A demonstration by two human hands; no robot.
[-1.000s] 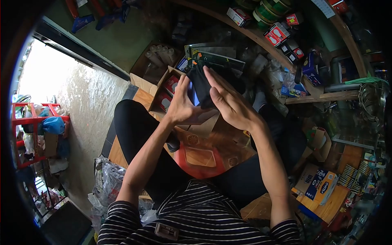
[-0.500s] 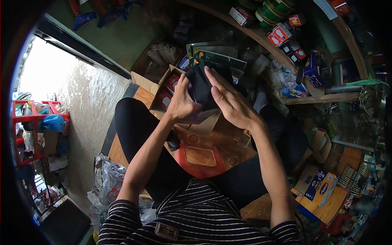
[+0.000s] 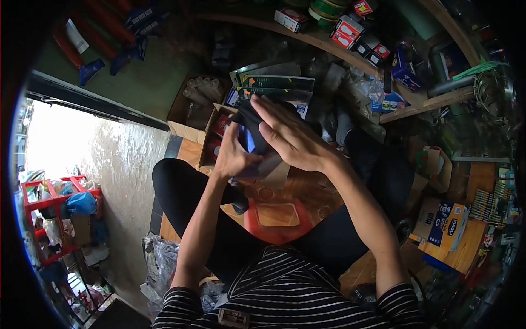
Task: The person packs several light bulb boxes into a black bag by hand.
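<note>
A blue-and-pale box [image 3: 250, 142] is held above the floor between my knees, partly covered by my hands and a dark cloth. My left hand [image 3: 234, 154] grips it from the left, fingers and thumb curled round it. Against its upper right side, my right hand [image 3: 293, 140] presses a black cloth [image 3: 253, 118] with long, straight fingers held together. How much of the cloth lies under the palm is hidden. Just beyond my left hand stands an open cardboard carton [image 3: 207, 148] with red boxes inside.
A red plastic stool [image 3: 255, 219] is between my legs. Packaged goods [image 3: 285, 82] lean behind my hands. On the right are a wooden shelf [image 3: 350, 57] with bulb boxes [image 3: 346, 32] and a blue-and-white carton [image 3: 444, 225]. A plastic bag [image 3: 160, 263] lies at left.
The view has shifted, so the surroundings sit differently. Both hands stay together round the box, and more of its blue face shows beside the black cloth.
</note>
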